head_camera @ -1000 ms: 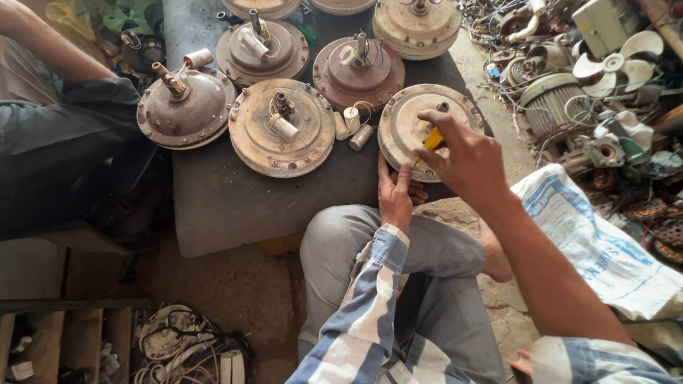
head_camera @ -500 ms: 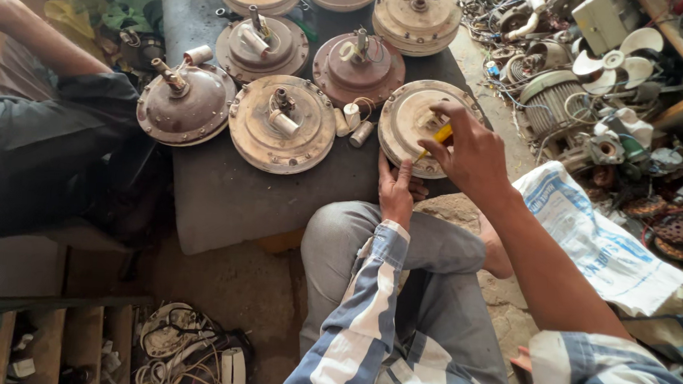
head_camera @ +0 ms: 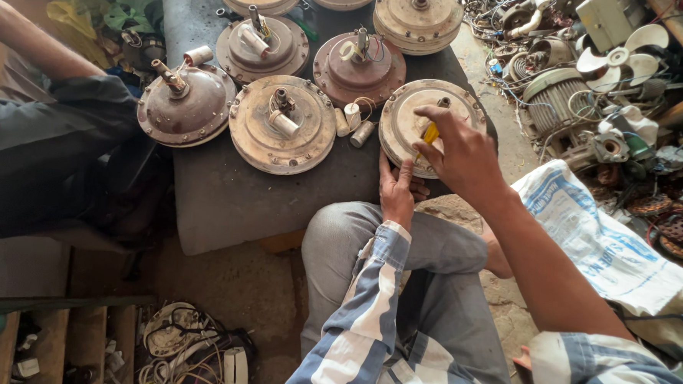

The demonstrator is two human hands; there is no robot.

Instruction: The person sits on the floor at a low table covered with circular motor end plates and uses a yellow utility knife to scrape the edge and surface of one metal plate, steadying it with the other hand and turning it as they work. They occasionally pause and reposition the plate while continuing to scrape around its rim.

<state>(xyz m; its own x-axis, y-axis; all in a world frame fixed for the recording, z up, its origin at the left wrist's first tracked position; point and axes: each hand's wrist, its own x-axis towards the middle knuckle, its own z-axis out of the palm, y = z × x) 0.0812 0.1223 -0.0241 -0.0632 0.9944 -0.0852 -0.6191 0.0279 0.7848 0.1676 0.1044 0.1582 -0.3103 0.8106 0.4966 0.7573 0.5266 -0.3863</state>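
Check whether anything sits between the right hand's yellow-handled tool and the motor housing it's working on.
Nothing visible does. The right hand holds the yellow-handled tool directly over the motor housing, while the left hand steadies its near edge.

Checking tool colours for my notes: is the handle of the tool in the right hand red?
No: the right hand grips a tool with a yellow handle over the round motor housing.

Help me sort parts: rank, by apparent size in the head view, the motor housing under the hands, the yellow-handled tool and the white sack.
1. White sack, though nearer the camera.
2. Motor housing the left hand steadies.
3. Yellow-handled tool in the right hand.
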